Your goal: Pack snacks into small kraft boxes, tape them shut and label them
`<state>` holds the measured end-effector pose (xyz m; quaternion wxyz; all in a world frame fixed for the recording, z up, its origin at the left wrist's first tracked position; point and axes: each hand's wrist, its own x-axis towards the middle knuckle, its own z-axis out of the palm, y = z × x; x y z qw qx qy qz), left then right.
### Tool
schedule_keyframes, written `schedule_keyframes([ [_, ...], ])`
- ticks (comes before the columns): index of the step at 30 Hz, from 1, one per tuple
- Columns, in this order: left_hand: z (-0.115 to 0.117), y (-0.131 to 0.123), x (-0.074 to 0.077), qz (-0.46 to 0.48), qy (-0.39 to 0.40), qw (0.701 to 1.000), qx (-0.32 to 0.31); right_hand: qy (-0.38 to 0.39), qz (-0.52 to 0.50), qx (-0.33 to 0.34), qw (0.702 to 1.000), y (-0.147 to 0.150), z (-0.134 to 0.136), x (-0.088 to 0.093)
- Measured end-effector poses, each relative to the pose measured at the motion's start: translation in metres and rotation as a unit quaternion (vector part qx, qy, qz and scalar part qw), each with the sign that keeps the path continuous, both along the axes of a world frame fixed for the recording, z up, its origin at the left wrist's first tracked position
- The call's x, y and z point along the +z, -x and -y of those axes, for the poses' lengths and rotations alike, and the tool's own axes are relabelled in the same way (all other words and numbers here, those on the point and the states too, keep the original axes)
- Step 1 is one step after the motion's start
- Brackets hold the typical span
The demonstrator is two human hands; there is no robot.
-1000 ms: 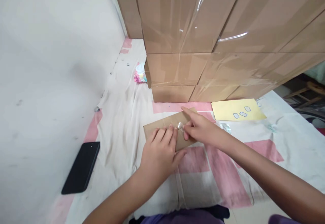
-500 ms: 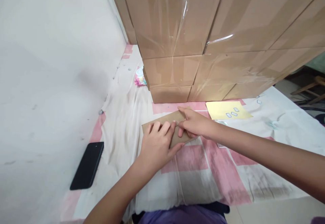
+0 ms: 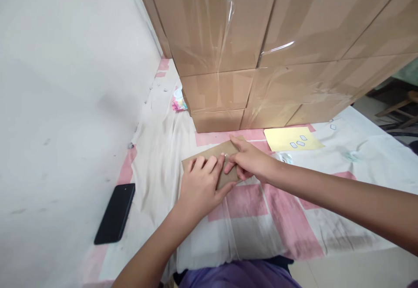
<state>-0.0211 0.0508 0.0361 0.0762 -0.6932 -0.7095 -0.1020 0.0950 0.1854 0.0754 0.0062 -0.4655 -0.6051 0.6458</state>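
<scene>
A flat brown piece of cardboard or a brown envelope [image 3: 228, 176] lies slanted on the cloth-covered table in front of me. My left hand [image 3: 204, 181] rests on its left part, fingers spread and slightly bent, thumb along the lower edge. My right hand [image 3: 246, 159] touches the right part, with the thumb stretched toward the top edge and the forefinger pressed on the surface. Its other fingers are bent under. Between the two forefingers shows a small shiny clear bit [image 3: 226, 156], too small to name.
Large taped cardboard boxes [image 3: 218, 89] form a wall behind. To the right lies a yellow sheet [image 3: 277, 140] with several small labels [image 3: 300, 143]. A clear-looking item [image 3: 286, 158] sits near my right wrist. A black phone [image 3: 115, 214] and a pink packet [image 3: 178, 100] are at the left.
The right forefinger has shifted slightly left and down on the brown piece, baring the shiny bit. My left hand stays nearly still. The whole view has shifted a little.
</scene>
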Motion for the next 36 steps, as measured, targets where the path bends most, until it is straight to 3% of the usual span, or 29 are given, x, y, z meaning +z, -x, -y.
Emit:
schedule_keyframes([
  [15,0.001,0.000,-0.001,0.008,-0.012,1.000,0.001,-0.007,-0.018,-0.030,0.999,0.003,0.005,-0.006],
  [24,0.000,0.001,0.000,0.020,0.007,1.000,0.003,-0.021,-0.006,-0.004,1.000,0.005,0.004,-0.009],
  [27,0.000,0.001,0.002,0.020,0.019,1.000,0.011,-0.047,0.020,0.056,0.997,0.007,0.000,-0.008],
  [32,0.000,0.000,0.003,0.004,0.020,1.000,0.011,-0.152,0.132,0.210,0.957,0.008,-0.006,0.003],
  [34,0.000,0.000,0.003,-0.001,0.020,1.000,0.014,-0.285,0.148,0.233,0.918,0.002,-0.004,0.006],
  [36,-0.001,0.000,0.003,-0.004,0.021,1.000,0.018,-0.428,0.145,0.236,0.860,-0.010,0.003,0.006],
])
